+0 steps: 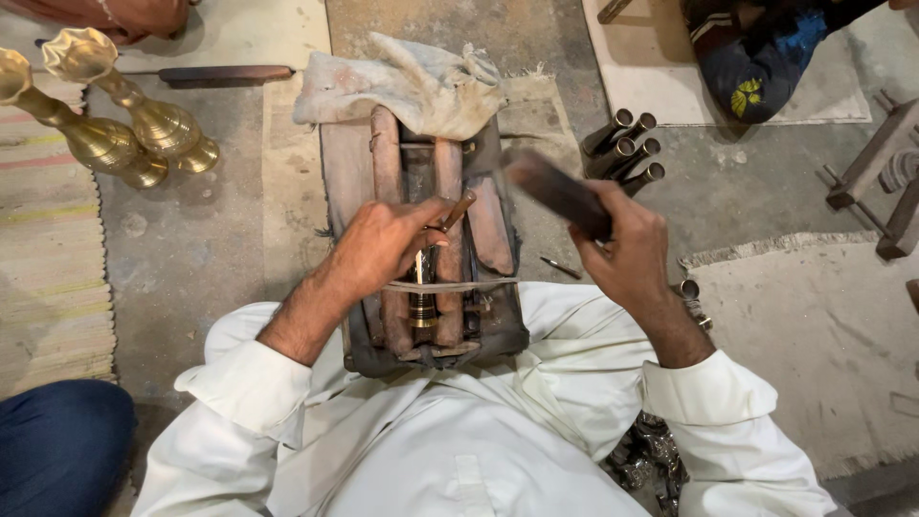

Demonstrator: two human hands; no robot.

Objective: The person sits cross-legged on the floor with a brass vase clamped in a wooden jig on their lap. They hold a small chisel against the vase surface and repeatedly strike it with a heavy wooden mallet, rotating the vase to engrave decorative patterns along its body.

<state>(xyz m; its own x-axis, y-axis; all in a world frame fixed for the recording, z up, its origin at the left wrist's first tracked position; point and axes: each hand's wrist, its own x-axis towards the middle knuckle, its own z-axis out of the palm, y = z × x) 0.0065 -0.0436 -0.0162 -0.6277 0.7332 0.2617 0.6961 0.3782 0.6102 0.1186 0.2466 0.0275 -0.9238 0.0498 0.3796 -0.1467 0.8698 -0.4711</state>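
Observation:
My left hand [383, 247] grips a thin metal chisel [458, 211], its tip set against a dark brass piece [422, 304] that lies in a wooden cradle [388, 182] on my lap. A cord [479, 284] runs across the cradle over the piece. My right hand [627, 251] is raised to the right of the cradle and holds a dark wooden mallet [555, 191], blurred by motion, above and to the right of the chisel.
A dirty rag [412, 86] drapes the cradle's far end. Two brass vases [115, 124] stand at the far left on the floor. Several dark metal tubes [627, 144] lie at the right. Another person's leg [756, 57] is at the top right, a blue knee [57, 445] at the bottom left.

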